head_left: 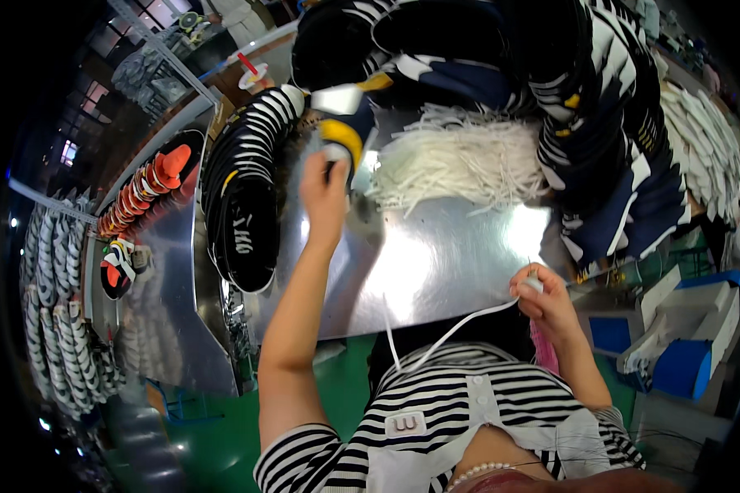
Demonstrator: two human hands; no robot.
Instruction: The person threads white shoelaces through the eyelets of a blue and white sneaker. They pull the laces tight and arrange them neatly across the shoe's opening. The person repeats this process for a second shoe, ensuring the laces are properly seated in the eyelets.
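Observation:
My left hand point(325, 193) is reached out over the left part of the metal table, fingers closed on a navy, yellow and white shoe upper point(349, 131). That piece is smeared by motion. Close to the table's front right edge, my right hand point(547, 300) pinches a white shoelace point(460, 322). The lace hangs from the fingers in a loop in front of my striped shirt, its other end rising near the table edge. Something small and pale shows at the right fingertips; I cannot make out what. Beyond both hands lies a heap of white laces point(460, 160).
The shiny metal table point(436, 255) carries a row of nested black and white shoe uppers point(251, 189) at its left. More stacked uppers point(617, 164) stand at the right and back. A cup with a red straw point(255, 76) sits far left. Orange uppers point(148, 189) lie on a side table.

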